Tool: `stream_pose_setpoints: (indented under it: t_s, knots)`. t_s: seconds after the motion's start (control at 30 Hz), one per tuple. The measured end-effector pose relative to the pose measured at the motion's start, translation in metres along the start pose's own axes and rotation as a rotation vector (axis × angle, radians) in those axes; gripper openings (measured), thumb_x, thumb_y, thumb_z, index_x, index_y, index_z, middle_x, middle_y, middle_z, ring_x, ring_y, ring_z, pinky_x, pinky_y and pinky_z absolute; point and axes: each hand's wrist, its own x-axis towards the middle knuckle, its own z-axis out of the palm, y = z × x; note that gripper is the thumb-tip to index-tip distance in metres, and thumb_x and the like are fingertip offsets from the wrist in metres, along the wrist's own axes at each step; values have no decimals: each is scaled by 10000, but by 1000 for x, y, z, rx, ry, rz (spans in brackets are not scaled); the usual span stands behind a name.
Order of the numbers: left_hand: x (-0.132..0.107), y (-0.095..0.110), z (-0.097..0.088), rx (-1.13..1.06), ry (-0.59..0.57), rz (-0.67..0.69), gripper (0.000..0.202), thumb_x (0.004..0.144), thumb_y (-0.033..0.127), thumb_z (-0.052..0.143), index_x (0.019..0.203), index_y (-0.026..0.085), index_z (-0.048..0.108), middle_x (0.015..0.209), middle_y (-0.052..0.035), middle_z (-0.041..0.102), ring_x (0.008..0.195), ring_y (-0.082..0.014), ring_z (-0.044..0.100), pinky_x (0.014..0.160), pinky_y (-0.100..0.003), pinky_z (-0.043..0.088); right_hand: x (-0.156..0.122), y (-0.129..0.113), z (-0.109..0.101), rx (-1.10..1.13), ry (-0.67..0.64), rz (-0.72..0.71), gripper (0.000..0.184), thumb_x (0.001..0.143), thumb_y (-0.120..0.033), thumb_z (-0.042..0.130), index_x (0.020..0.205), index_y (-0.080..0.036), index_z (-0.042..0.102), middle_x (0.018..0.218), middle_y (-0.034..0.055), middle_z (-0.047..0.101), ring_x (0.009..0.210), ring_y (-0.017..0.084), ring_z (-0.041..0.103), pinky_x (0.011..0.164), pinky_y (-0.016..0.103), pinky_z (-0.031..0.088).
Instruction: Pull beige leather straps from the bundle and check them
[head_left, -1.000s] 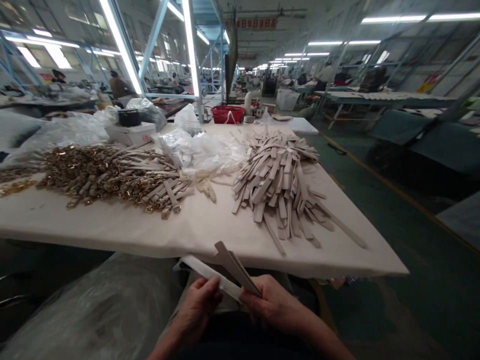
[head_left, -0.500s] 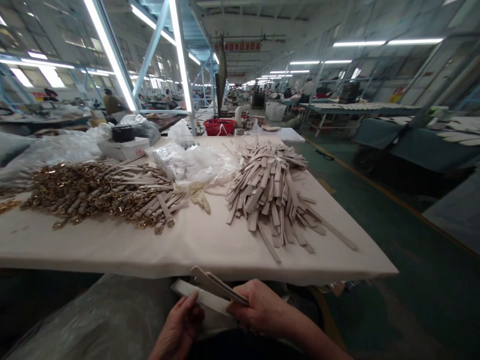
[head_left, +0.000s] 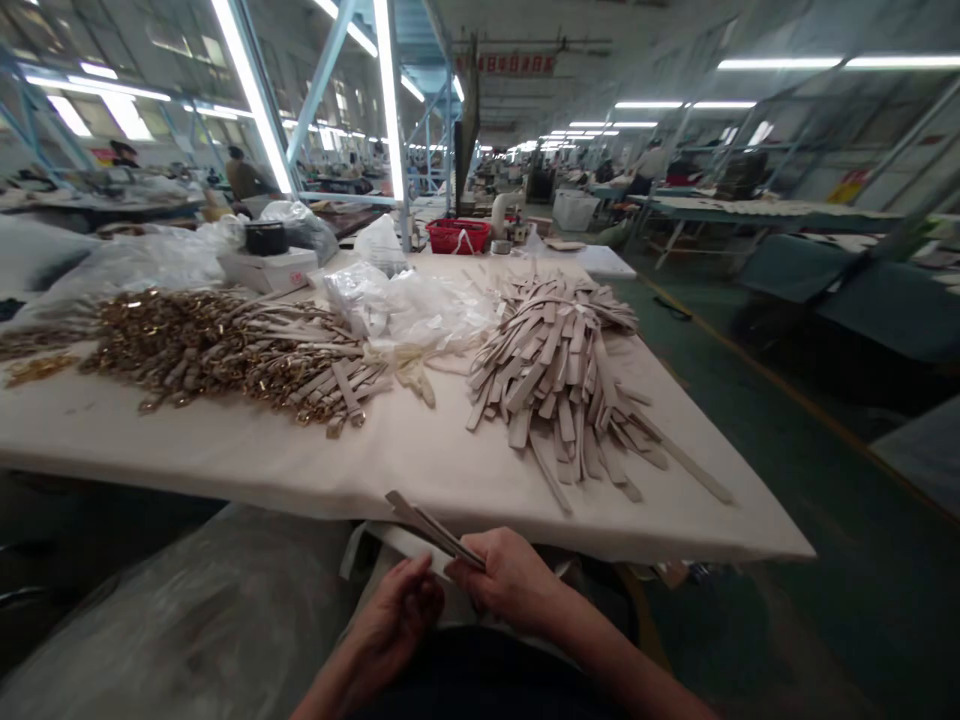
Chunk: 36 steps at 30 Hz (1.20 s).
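Note:
My right hand is closed around several thin grey-beige straps, whose free ends point up and left toward the table edge. A paler, wider strap lies below them and runs between my two hands. My left hand has its fingers curled, with thumb and fingertips closed at the lower edge of this pale strap. Past the table edge lies a loose heap of similar straps. On the left is a pile of straps with gold-coloured buckles.
The table has a pale cover. Clear plastic bags, a glove-like yellowish piece, a white box and a red basket stand or lie farther back. A large plastic bag is below at left.
The view has shifted slightly, moving the table and piles. My left hand has moved right, closer to my right hand, which still grips the straps. More of the pale strap's far end shows, bent down.

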Motion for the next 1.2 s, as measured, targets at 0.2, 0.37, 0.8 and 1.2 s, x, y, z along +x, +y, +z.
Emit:
stream_pose_setpoints:
  t_s: [0.2,0.37,0.8,1.2]
  knots:
    - [-3,-5,8,-56,-69,37,274,715,103,829,719,147,559,589,53,548,503,-61,553,565,-185,550,-21,-2,-21,85,-133,24,369,951,-367,447,626,-194,409,517,-40,494,471,95,409,474,219,263]
    - [-9,-13,13,42,-180,5,343,593,190,922,714,133,606,582,48,551,500,-60,519,544,-179,512,-4,-4,-14,16,-109,-11,388,940,-422,472,632,-188,448,529,-29,500,485,103,430,470,212,281]
    - [3,-6,6,120,-190,85,362,581,239,933,792,90,680,619,20,587,518,-65,516,533,-184,491,3,6,-4,-17,-51,-34,470,964,-526,456,656,-175,500,563,-17,538,511,111,468,493,210,305]
    - [8,18,9,110,-104,159,249,635,106,864,713,118,628,650,21,606,522,-69,543,574,-202,537,-11,9,-18,31,-16,37,404,955,-449,486,661,-174,522,549,-16,572,467,103,484,478,203,330]
